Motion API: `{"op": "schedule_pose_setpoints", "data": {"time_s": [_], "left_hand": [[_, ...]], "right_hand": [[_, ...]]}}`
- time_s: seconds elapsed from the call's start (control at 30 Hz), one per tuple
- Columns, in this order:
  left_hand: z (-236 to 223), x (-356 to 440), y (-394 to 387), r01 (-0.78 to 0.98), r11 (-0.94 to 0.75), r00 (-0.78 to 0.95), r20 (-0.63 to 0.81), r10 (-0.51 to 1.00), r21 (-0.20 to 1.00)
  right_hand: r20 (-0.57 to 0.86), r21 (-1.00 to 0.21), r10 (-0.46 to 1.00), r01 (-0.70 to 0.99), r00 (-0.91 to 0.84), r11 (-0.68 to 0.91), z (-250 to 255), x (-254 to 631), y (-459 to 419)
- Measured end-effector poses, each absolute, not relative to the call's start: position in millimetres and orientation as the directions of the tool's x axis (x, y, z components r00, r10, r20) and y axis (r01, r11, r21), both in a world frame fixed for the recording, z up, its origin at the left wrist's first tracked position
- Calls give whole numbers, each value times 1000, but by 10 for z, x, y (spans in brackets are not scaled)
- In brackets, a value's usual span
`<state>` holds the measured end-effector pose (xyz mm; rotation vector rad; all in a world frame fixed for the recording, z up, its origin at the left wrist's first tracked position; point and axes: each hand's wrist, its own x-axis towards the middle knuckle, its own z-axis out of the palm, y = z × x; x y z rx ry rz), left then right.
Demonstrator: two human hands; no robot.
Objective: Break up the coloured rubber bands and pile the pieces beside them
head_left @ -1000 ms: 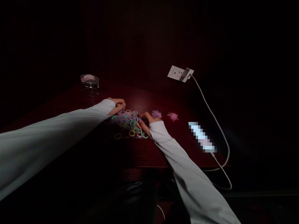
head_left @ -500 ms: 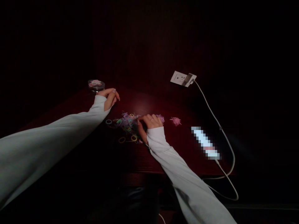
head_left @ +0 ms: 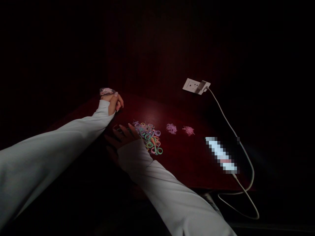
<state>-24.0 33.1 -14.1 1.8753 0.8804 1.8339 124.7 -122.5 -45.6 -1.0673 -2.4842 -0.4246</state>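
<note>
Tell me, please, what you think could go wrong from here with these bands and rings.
The right hand, spread at the left side of the mixed pile of bands and rings, might scatter some. The purple cluster lies close to that pile, so strays could mix in. The left hand appears right by the pink-topped container and could knock it; whether they touch is unclear.

V. dk all round, faint glow [head_left: 152,109] on red tbl [head_left: 177,157], wht socket [head_left: 192,86] beyond.

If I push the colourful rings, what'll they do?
The colourful rings would probably scatter, because they're heaped loosely. They look thin, so each is probably light and bendy. Some might drag others along, since they overlap.
</note>
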Motion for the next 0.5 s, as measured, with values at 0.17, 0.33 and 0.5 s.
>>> {"op": "schedule_pose_setpoints", "data": {"time_s": [0.17,0.33,0.5], "left_hand": [[-116,-190,151,288,-715,40,737,674,638],[-104,-221,191,282,-695,13,721,692,662],[-148,-258,349,174,-670,-22,683,730,722]], "right_hand": [[584,162,638,843,-501,513,-568,1425,-1073],[683,95,629,899,-371,426,-594,1489,-998],[558,64,658,817,-505,573,-527,1171,-1148]]}}
